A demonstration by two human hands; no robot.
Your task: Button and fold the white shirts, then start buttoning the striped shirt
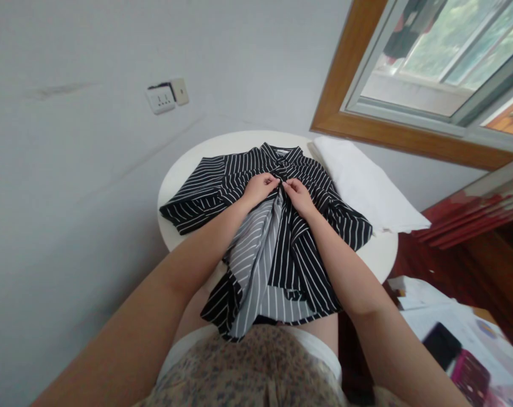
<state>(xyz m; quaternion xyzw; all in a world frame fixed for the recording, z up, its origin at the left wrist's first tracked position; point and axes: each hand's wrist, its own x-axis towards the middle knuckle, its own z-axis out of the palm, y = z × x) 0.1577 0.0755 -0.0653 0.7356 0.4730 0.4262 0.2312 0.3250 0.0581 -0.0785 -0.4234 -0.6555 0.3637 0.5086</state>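
Observation:
A black shirt with white stripes [243, 169] lies spread on a round white table [175, 169], its collar toward the wall. My left hand [261, 185] pinches the edge of the front opening at chest height. Just beside it, my right hand [297, 193] pinches the facing edge, the fingertips of both hands almost meeting. Any button between them is too small to make out. Below the hands the front hangs apart, and the left panel is turned back to show its grey inner side. The hem drops over the table's near edge onto my lap.
A folded white cloth [362, 181] lies at the table's right side, partly over the edge. To the right, papers [443, 322], a black phone [442, 345] and a dark pink device [470, 376] rest on a lower surface. A wall socket [160, 99] and wood-framed window [349, 62] are behind.

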